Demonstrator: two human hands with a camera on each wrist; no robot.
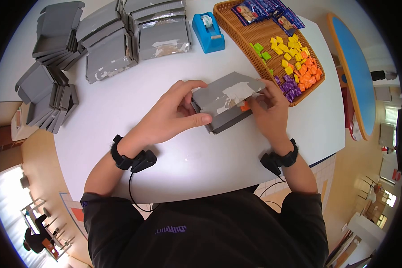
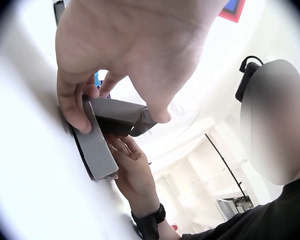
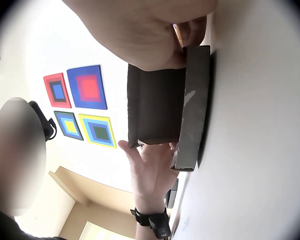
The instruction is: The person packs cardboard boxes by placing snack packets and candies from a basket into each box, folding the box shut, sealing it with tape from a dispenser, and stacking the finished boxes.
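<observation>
A small grey cardboard box with torn white patches on its lid is partly open above the table. My left hand grips its left side, thumb at the front and fingers behind, as the left wrist view also shows around the box. At the right end, my right hand holds the box with curled fingers. Something orange shows by its thumb under the raised lid; whether the fingers touch it is unclear. In the right wrist view the box shows a dark inside.
A wicker basket at the back right holds yellow, orange, purple and green pieces and blue packets. Left of it stands a blue tape dispenser. Stacked grey boxes line the table's back and left.
</observation>
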